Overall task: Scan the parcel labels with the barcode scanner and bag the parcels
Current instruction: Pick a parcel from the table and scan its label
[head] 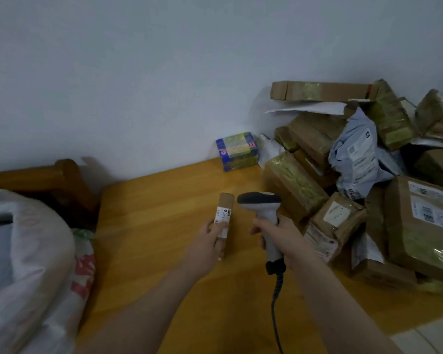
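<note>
Gripping scanner (pixel 264 208), parcel (pixel 227 201); label (pixel 223 217) illegible

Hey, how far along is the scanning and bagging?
Done: the big white plastic sack looks partly filled. In hand: the left hand holds a small brown labelled parcel; the right hand grips the grey barcode scanner beside it. Left: the heap of brown taped boxes.

Dim, soft, bluish wide-angle blur

Left hand (pixel 207 244) and right hand (pixel 284 238) forward, both in curled grips.
</note>
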